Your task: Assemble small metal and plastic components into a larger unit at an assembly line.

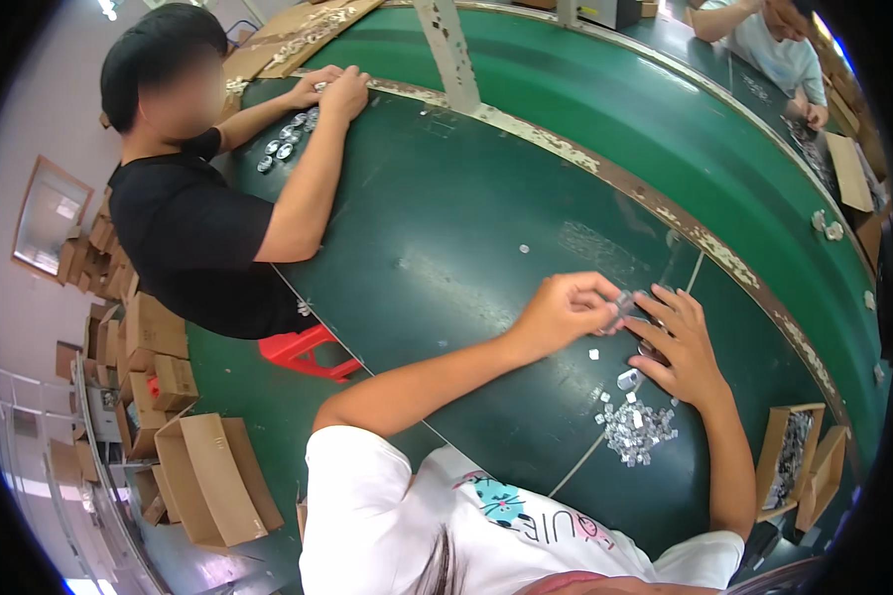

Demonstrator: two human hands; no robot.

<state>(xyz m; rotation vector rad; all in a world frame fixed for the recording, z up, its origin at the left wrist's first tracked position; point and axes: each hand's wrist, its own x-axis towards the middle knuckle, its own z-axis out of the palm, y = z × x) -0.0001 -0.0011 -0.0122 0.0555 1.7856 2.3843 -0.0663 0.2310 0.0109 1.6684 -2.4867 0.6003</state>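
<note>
Over the green table (486,297), my left hand (564,315) pinches a small shiny metal piece (621,305) between thumb and fingers. My right hand (681,347) is open, palm down, its fingers spread; the fingertips are close to that piece, and I cannot tell if they touch it. Under the right hand lies something shiny, partly hidden. Nearer to me sits a larger silver metal part (628,379). Beside it is a heap of small silver metal pieces (640,431). One small white-silver piece (593,354) lies apart, below my left fingertips.
At the left a person in black (198,198) works beside several round silver parts (284,149). A worn rail (585,159) and green conveyor belt (566,89) run along the far side. A cardboard box of metal parts (790,456) stands right; a red stool (308,352) left.
</note>
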